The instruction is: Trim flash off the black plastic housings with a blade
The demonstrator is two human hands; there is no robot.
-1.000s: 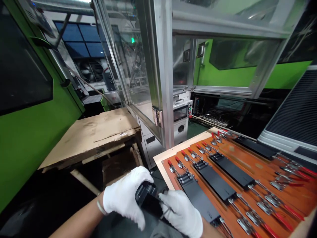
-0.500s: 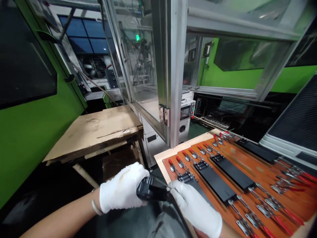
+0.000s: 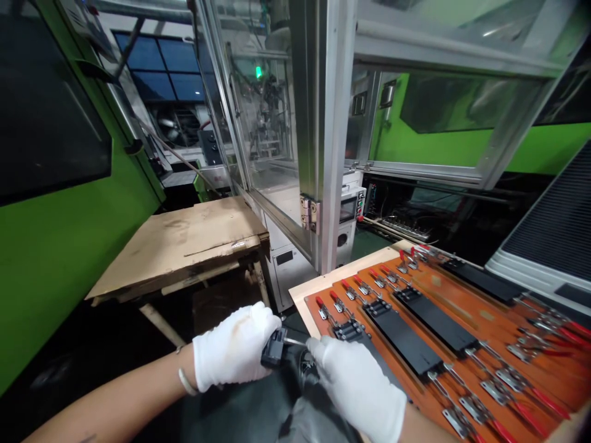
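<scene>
Seemingly midway, I'm clasping a blocky black part, likely unfinished, in my white-gloved left hand, pinching a thin silvery rod in my white-gloved right hand, near flat black panels already clamped on an orange board.

Looks dim, brightest on the white gloves, with dull blue at the window panes and a green glow from a small lamp. Sinks into shadow beneath the cardboard-topped table. Catches glare along the metal post. Stretches toward the edges, softening over the red-handled clamps.
</scene>
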